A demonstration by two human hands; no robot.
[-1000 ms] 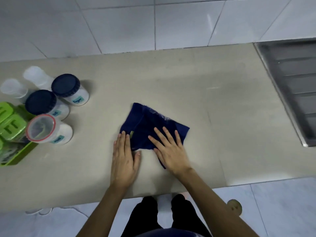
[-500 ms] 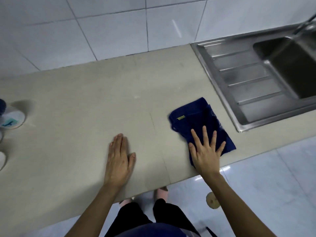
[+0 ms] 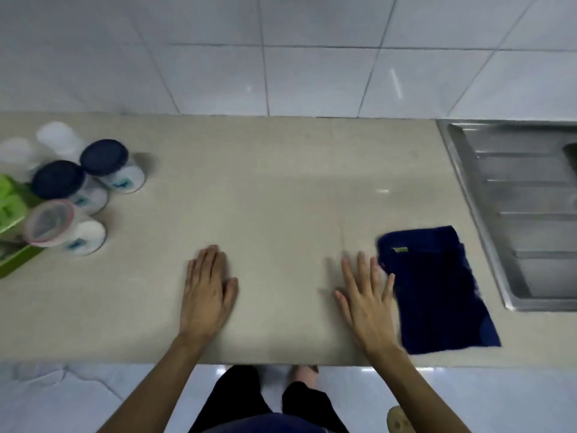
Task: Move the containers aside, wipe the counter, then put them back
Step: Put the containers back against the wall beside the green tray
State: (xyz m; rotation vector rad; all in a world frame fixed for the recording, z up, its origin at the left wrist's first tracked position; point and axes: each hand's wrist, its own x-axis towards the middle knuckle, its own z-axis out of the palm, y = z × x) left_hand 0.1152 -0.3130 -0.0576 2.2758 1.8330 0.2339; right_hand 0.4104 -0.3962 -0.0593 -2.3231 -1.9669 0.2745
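Beige surface [image 3: 281, 189], seen from the near edge. Left hand [image 3: 207, 292] lies flat, palm down, near-centre, fingers [image 3: 207, 260] together, holding nothing. Right hand [image 3: 365, 298] flat w/ fingers [image 3: 362, 270] spread apart, empty; its little finger just touches the left edge of the dark blue cloth [image 3: 437, 292]. Cloth lies folded at near right, just beside the steel sink drainboard [image 3: 524, 207]. Containers [image 3: 90, 189] cluster at far left, well apart from both hands: two w/ dark blue lids, one clear-lidded w/ pink rim, two white-capped behind. Green tray [image 3: 12, 214] touches them at the left frame edge. Mid-surface betw. hands & containers is bare. White tiled wall [image 3: 281, 57] behind.
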